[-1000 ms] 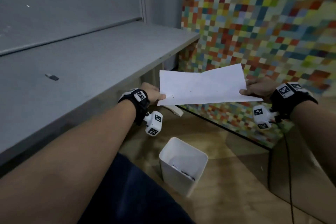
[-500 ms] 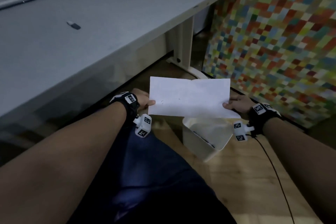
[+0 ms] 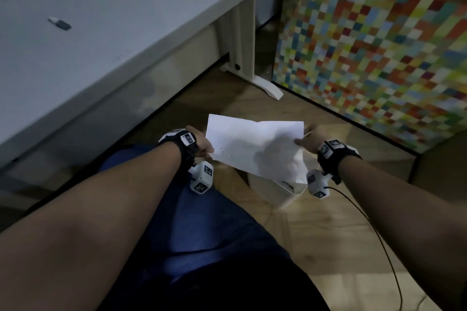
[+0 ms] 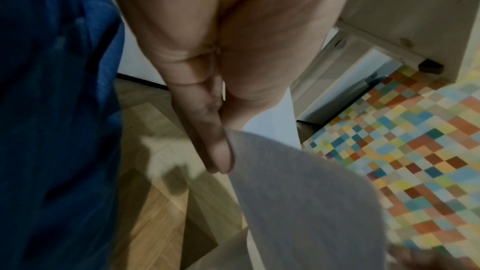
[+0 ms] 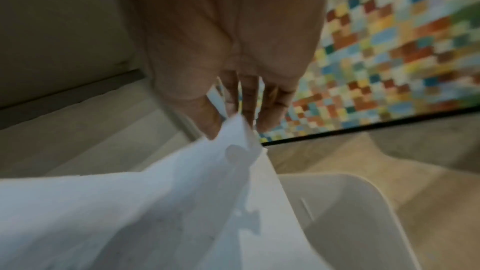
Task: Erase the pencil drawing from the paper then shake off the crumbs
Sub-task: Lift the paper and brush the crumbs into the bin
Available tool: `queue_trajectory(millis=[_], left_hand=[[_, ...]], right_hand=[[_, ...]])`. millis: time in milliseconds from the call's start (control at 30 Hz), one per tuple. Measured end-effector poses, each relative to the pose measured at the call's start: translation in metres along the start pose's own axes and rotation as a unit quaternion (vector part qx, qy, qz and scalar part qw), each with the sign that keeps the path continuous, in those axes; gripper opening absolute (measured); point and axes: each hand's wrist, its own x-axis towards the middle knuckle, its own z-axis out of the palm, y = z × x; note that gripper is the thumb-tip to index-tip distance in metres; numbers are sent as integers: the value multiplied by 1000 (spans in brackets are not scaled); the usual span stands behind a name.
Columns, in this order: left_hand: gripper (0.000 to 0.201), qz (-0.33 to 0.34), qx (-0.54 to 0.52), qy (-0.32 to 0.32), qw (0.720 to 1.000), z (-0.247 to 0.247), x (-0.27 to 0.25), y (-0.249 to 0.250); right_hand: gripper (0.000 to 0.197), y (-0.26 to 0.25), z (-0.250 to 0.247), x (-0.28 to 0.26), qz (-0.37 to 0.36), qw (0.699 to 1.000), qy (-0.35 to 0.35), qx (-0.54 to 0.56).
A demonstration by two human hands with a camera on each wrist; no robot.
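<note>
left hand (image 3: pixel 202 146) + right hand (image 3: pixel 309 137) | pinch paper (image 3: pixel 255 149) ends (sagging) | over bin (image 3: pixel 290 190)

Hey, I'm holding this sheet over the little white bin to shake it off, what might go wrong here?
1. The paper covers only part of the white bin, and crumbs lie near the left hand, so some may fall on the floor or your lap.
2. The right hand only pinches a crumpled corner; hard shaking might tear it or pull it free.

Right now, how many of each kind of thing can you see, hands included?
Hands: 2, left and right
Paper: 1
Bin: 1
Eraser: 1
Desk: 1
Total: 6
</note>
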Motion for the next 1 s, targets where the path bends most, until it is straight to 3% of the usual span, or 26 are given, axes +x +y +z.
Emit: queue_trajectory(millis=[100, 200, 233, 333, 400, 467, 533, 600, 700, 767, 833, 900, 1000], left_hand=[[14, -27, 64, 6, 998, 6, 3, 1], [40, -35, 64, 7, 997, 12, 52, -13], [52, -29, 62, 6, 998, 16, 75, -19], [70, -34, 82, 2, 996, 24, 66, -13], [62, -45, 69, -8, 997, 29, 66, -10], [62, -52, 96, -3, 994, 29, 33, -1], [42, -42, 129, 19, 991, 25, 16, 5], [29, -23, 110, 32, 993, 24, 22, 2], [37, -1, 65, 25, 998, 23, 43, -3], [18, -20, 27, 17, 999, 21, 41, 1], [17, -34, -4, 31, 999, 20, 30, 9], [13, -28, -6, 35, 999, 23, 29, 11], [24, -13, 33, 28, 999, 36, 35, 13]], right_hand=[[26, -26, 4, -6, -131, 989, 48, -47], [19, -52, 19, -18, -246, 966, 31, -69], [18, -60, 25, -24, -282, 958, 2, -51], [19, -78, 55, -52, -345, 928, -142, 22], [28, -80, 80, -69, -345, 919, -180, 69], [49, -72, 103, -81, -311, 926, -194, 95], [69, -59, 111, -87, -267, 932, -216, 112], [72, -45, 107, -91, -240, 935, -233, 121], [58, -18, 89, -86, -208, 941, -246, 103], [64, 1, 82, -71, -152, 956, -244, 48], [76, 11, 77, -58, -107, 966, -235, -31], [81, 8, 76, -53, -115, 969, -202, -82], [81, -25, 80, -66, -208, 964, -162, -32]])
